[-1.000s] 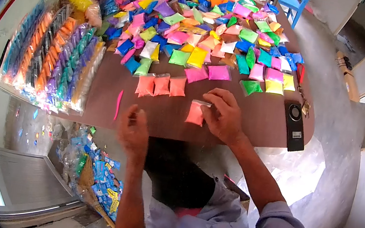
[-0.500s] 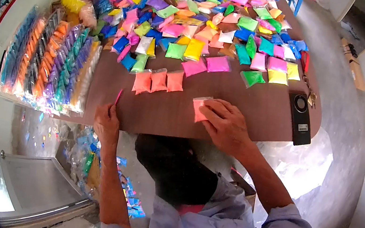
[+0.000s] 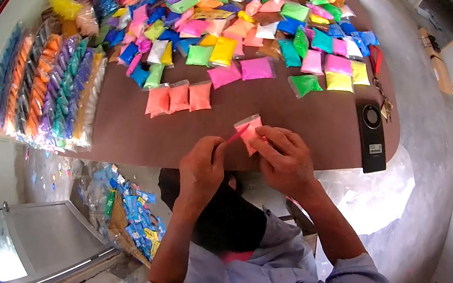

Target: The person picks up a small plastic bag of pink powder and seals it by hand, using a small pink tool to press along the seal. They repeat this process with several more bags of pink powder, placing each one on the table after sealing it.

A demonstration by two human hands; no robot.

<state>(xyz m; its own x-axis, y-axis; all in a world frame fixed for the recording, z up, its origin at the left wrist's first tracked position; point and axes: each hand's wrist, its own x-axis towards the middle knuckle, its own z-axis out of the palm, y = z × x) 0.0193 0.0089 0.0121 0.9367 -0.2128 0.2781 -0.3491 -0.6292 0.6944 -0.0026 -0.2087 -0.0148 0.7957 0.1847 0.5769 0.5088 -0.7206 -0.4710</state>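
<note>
My left hand is closed on a thin pink stick, whose tip meets the upper part of a small coral packet. Fingers of my right hand pinch that packet by its right side, just above the table's front edge. Further left on the brown table, three coral packets lie side by side, slightly overlapping. A pink packet and a green packet lie beyond my hands.
A large pile of coloured packets covers the table's far part. Bagged twisted strands lie at the left. A black device and keys on a red strap are at the right. Blue packets sit below the table.
My left hand has moved right and brought the pink stick to the coral packet. The packet is now more tilted in my right hand, and the view has shifted slightly.
</note>
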